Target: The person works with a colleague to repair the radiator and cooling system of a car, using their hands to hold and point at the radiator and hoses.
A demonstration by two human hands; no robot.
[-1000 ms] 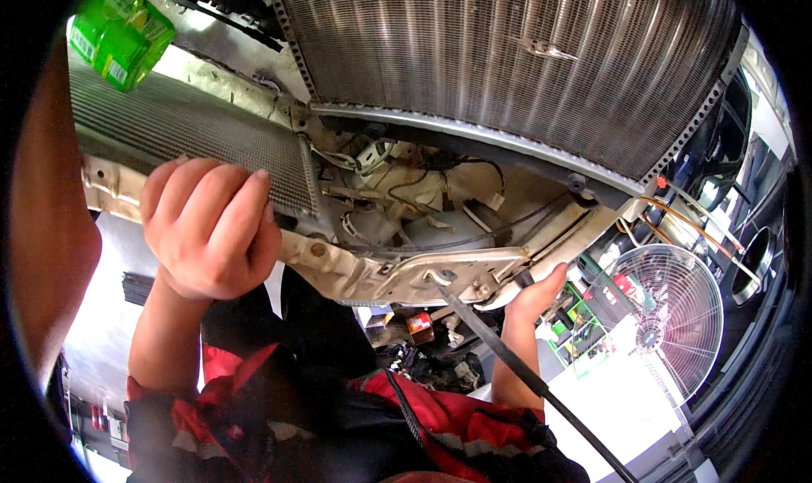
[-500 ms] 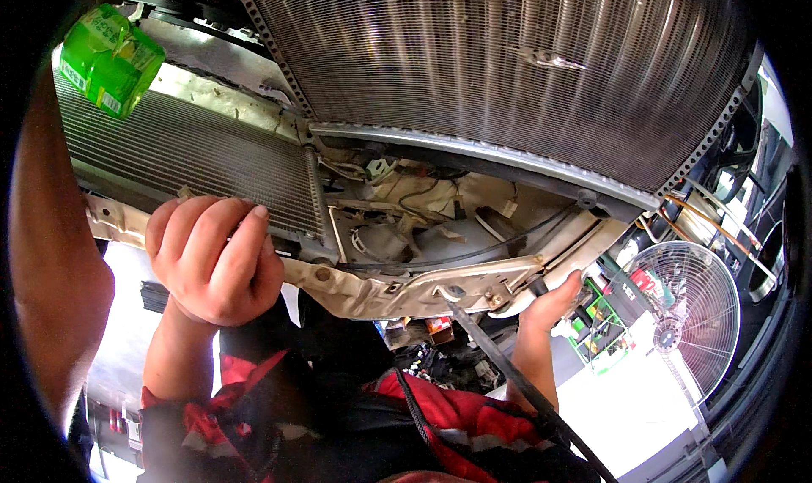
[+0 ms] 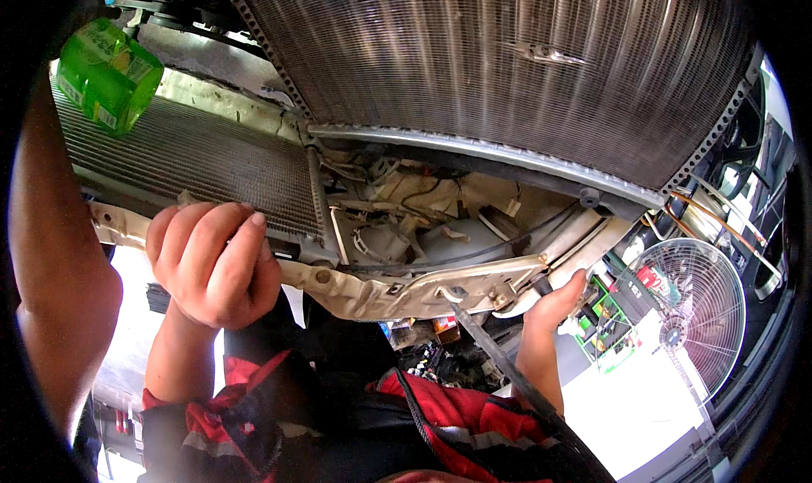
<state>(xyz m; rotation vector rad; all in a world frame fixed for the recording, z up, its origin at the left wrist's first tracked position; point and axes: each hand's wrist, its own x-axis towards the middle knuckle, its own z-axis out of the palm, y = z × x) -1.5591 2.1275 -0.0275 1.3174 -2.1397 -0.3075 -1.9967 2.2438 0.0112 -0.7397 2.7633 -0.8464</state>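
Note:
My left hand [image 3: 211, 263] is closed in a fist in front of a dented cream metal beam [image 3: 414, 293]. What lies inside the fist is hidden. At the beam's right end is my right hand [image 3: 545, 314], its thumb stretched upward beside a dark round piece and its fingers out of sight. A long dark rod [image 3: 499, 356] runs from a hole in the beam down to the lower right. Above both hands hangs a large finned radiator [image 3: 491, 68]. Behind my left fist lies another finned panel [image 3: 203, 166].
Another person's bare arm [image 3: 63, 246] rises along the left edge toward a tilted green plastic bottle [image 3: 110, 77]. Wires and a pale container [image 3: 465, 238] sit in the cavity behind the beam. A round fan [image 3: 685, 322] and a green rack [image 3: 605, 331] stand at the right.
The green bottle has dropped slightly and tilted differently. The other person's arm has shifted a little to the right. Both my hands keep nearly the same places.

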